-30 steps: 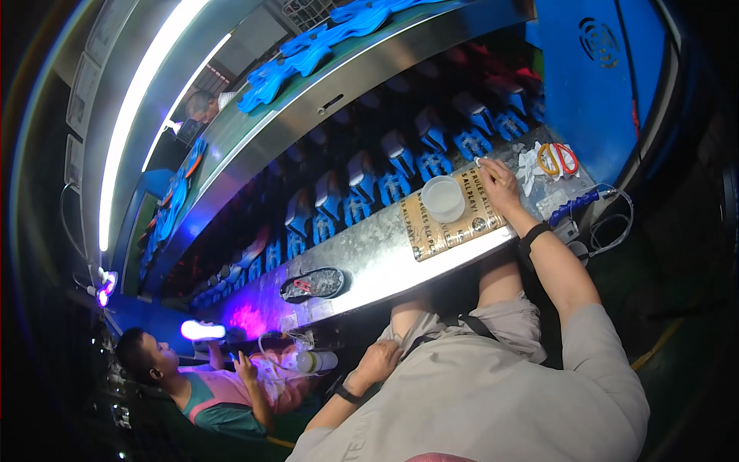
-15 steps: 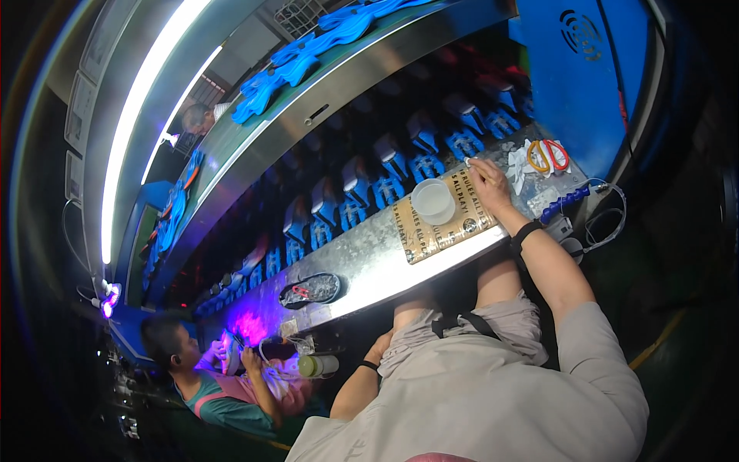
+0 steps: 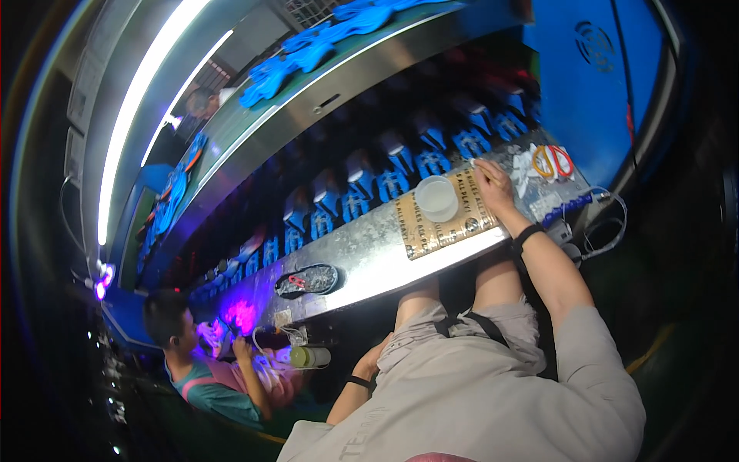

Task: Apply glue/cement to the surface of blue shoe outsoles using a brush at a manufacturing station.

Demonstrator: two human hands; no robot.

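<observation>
My right hand rests at the far right edge of a brown printed paper sheet on the metal bench. Its fingers are curled together, with a small white bit at the tips, too small to name. Just left of that hand, a translucent round plastic tub stands on the sheet. My left hand hangs low beside my left thigh, away from the bench; its fingers are mostly hidden.
Crumpled white tissue with orange- and red-handled scissors lies at the bench's right end. Along the bench's far side runs a row of blue shoe pieces. A dark shoe-shaped tray sits left. A co-worker works under purple light.
The whole view has shifted slightly. My right hand stays at the paper's edge with its fingers curled, and the tub has not moved on the sheet.
</observation>
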